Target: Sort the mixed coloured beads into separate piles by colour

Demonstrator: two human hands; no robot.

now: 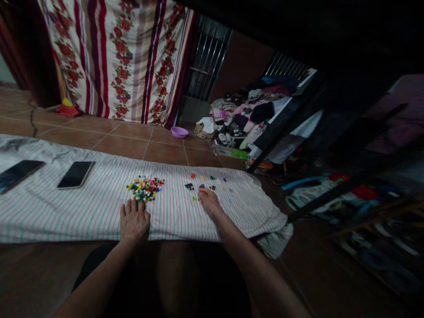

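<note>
Left hand [134, 221], fingers spread open, rests on striped cloth [82, 212] below a heap of colored plastic pieces [145, 189] at center; right hand [208, 201], fingers curled beside scattered pieces [207, 183], any grip unclear.

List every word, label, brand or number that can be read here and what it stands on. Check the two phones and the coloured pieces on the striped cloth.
No legible text in this view.
The dark screens of the smartphone and the second smartphone show nothing readable.
The small coloured plastic pieces are too small to show any marks.
The patterned item at the right is too blurred to read.
</note>
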